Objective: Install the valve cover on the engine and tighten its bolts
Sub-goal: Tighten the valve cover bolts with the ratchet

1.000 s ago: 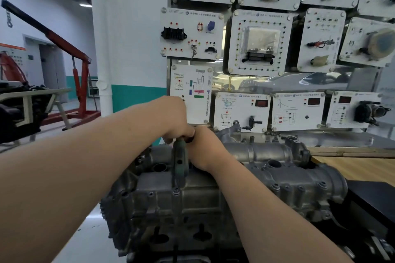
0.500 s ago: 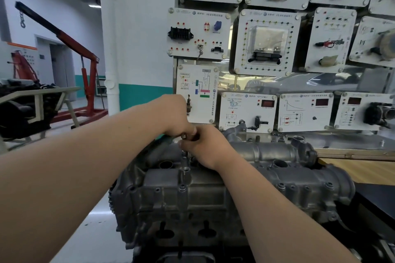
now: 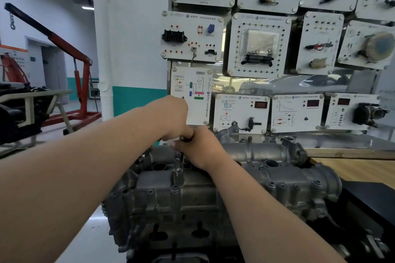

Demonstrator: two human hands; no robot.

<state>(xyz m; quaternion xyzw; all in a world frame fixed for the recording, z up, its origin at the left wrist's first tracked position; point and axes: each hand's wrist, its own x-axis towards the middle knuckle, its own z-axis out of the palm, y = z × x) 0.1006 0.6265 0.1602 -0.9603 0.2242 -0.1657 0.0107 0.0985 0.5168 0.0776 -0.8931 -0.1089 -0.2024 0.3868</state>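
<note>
The grey cast-metal valve cover (image 3: pixel 269 152) lies on top of the engine (image 3: pixel 181 215) in front of me. Both my hands meet over its far left part. My left hand (image 3: pixel 174 120) is closed from above on the dark top of a wrench (image 3: pixel 186 139). My right hand (image 3: pixel 199 150) grips the same tool just below and to the right. A short piece of its shaft (image 3: pixel 180 157) drops from the hands onto a bolt spot on the cover; the bolt itself is hidden. Several bolt heads (image 3: pixel 175 188) show along the cover's near edge.
A wall of white training panels (image 3: pixel 258 45) stands right behind the engine. A wooden bench top (image 3: pixel 352 168) lies to the right, and a black surface (image 3: pixel 367 200) sits in front of it. On the left are a red engine crane (image 3: pixel 81 74), a white pipe (image 3: pixel 102 49) and a dark engine on a stand (image 3: pixel 19 109).
A second ago the wrench's green handle pointed toward me below my hands. It has swung away and is now hidden by them. My head has moved closer.
</note>
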